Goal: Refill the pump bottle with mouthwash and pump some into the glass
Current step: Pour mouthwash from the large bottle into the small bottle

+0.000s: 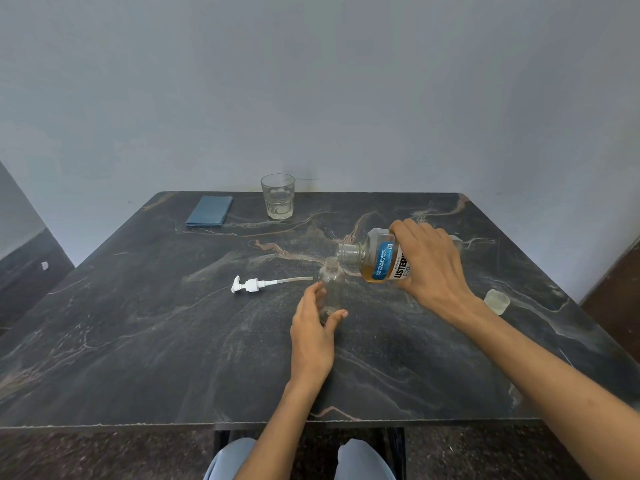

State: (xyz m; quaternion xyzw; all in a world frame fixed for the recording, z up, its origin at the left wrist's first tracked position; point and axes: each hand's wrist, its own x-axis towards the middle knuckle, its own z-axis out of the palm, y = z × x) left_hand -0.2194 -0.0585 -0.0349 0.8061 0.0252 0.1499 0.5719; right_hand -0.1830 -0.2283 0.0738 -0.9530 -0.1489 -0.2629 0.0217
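Note:
A small clear pump bottle point(331, 282) stands upright mid-table with its neck open. My left hand point(313, 332) cups its lower part, thumb and fingers around the base. My right hand point(431, 263) grips a mouthwash bottle point(375, 259) with amber liquid and a blue label, tipped on its side. Its uncapped mouth hangs just above and to the right of the small bottle's neck. No stream of liquid is visible. The white pump head point(254, 284) with its tube lies on the table to the left. An empty glass point(277, 195) stands at the far edge.
A folded blue cloth point(209, 211) lies at the back left of the dark marble table point(138, 341). The mouthwash cap point(497, 301) rests to the right of my right wrist. A wall stands directly behind the table.

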